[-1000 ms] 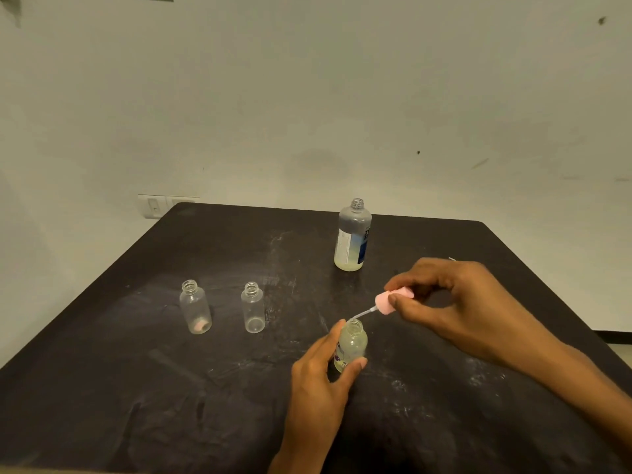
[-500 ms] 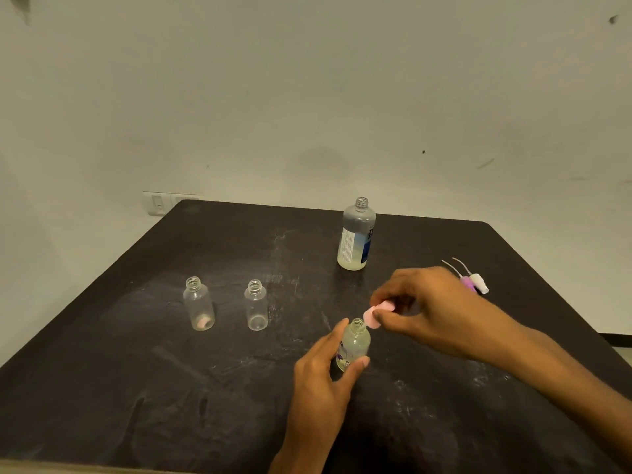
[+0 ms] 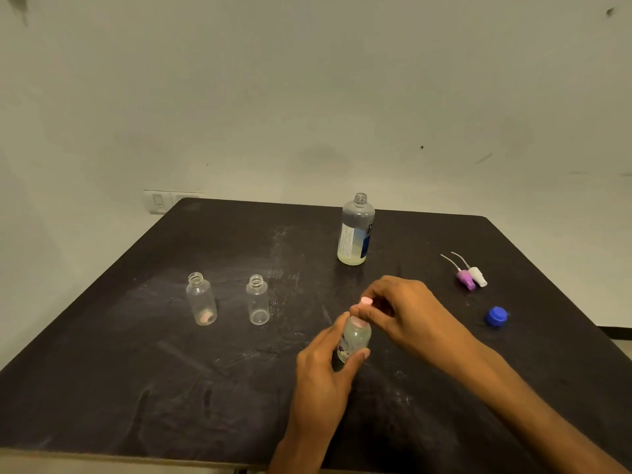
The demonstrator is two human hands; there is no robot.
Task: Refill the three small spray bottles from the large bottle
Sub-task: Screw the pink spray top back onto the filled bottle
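Small spray bottle [image 3: 355, 340] gripped by left fingers [image 3: 343, 325]; right fingers [image 3: 371, 311] pinch pink sprayer [image 3: 365, 301], seemingly seated.

Two bare forearms enter from about five to six o'clock, sleeveless as far as the frame shows, ending in a left hand [image 3: 321, 378] and right hand [image 3: 407, 313] with short nails and no rings or wristwear.

Plain room: bare wall [image 3: 307, 80], black table [image 3: 136, 388].

My filled small bottle [image 3: 355, 340] stands upright, pink sprayer [image 3: 365, 302] atop; two empties [image 3: 201, 299] [image 3: 258, 300] left, uncapped large bottle [image 3: 355, 230] behind.
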